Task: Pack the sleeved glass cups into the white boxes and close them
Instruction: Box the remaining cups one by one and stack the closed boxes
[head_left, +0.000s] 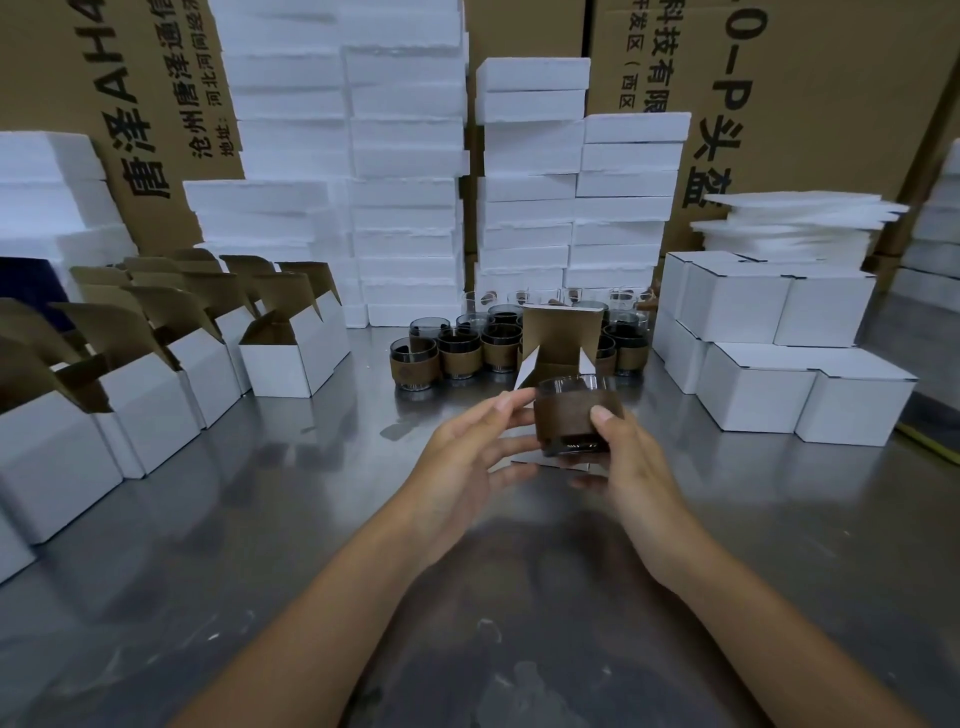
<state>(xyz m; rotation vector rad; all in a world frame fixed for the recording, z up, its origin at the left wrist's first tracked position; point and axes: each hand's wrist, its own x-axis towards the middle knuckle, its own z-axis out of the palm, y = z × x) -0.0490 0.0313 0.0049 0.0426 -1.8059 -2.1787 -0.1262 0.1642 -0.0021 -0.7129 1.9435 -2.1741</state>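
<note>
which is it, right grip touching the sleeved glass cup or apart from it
Touching. The head view shows the right grip curled round the sleeved glass cup, with its thumb pressed on the brown sleeve.

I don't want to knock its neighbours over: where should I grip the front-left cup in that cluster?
Probably around its brown sleeve, coming from the front-left. The cup stands upright at the cluster's corner, with bare table on those sides and other cups crowding its right and back. The sleeve likely slips less than glass.
</note>
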